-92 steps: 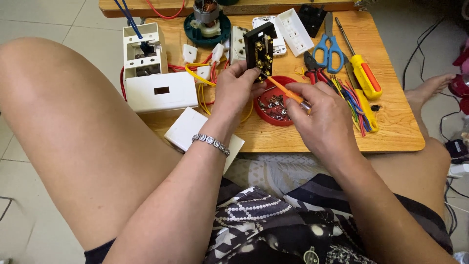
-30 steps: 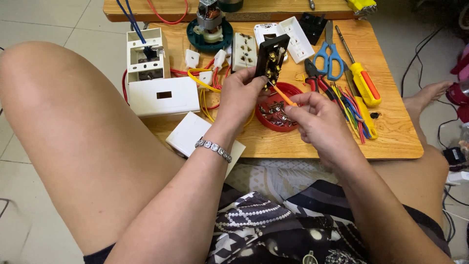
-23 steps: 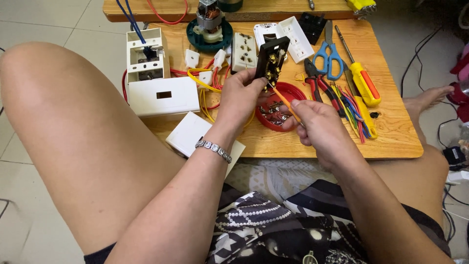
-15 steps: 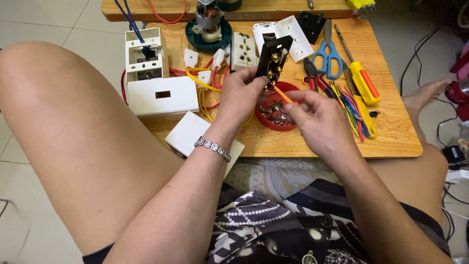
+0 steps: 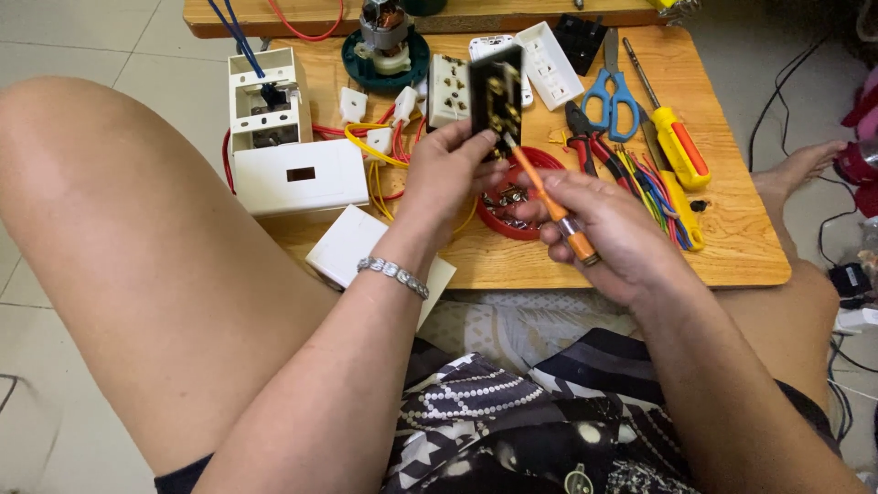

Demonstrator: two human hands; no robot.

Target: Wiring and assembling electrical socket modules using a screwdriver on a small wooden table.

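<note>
**Black socket module held up, orange screwdriver on its terminal**

Black plastic socket module [image 5: 495, 96] sits upright in the left hand [image 5: 445, 174], back face turned toward the camera so the brass contacts show. The fingers are curled closed around its lower edge, thumb on the near side, which steadies it above the table rather than on it. A metal bracelet [image 5: 393, 275] rides the left wrist.

The right hand [image 5: 604, 233] is closed around a small orange screwdriver [image 5: 549, 203] in a pinch grip, the handle end sticking out past the fingers. The shaft angles up and left, with the tip touching the module's lower back face, apparently at a terminal screw. That angle keeps the tip in line with the module's tilt.

Directly below the tip sits a red dish [image 5: 512, 203] holding small metal parts, probably screws. It is placed well to catch anything that drops.

The wooden table [image 5: 732, 229] carries the rest, all within reach:
- white box [image 5: 300, 176] and open white housing [image 5: 263, 96] to the left
- white outlet [image 5: 447, 89] just behind the module
- blue scissors [image 5: 611, 91], yellow screwdriver [image 5: 677, 151], pliers [image 5: 585, 133] and a bundle of coloured wires [image 5: 654, 187] to the right
- motor part on a green base [image 5: 384, 41] at the far edge
</note>
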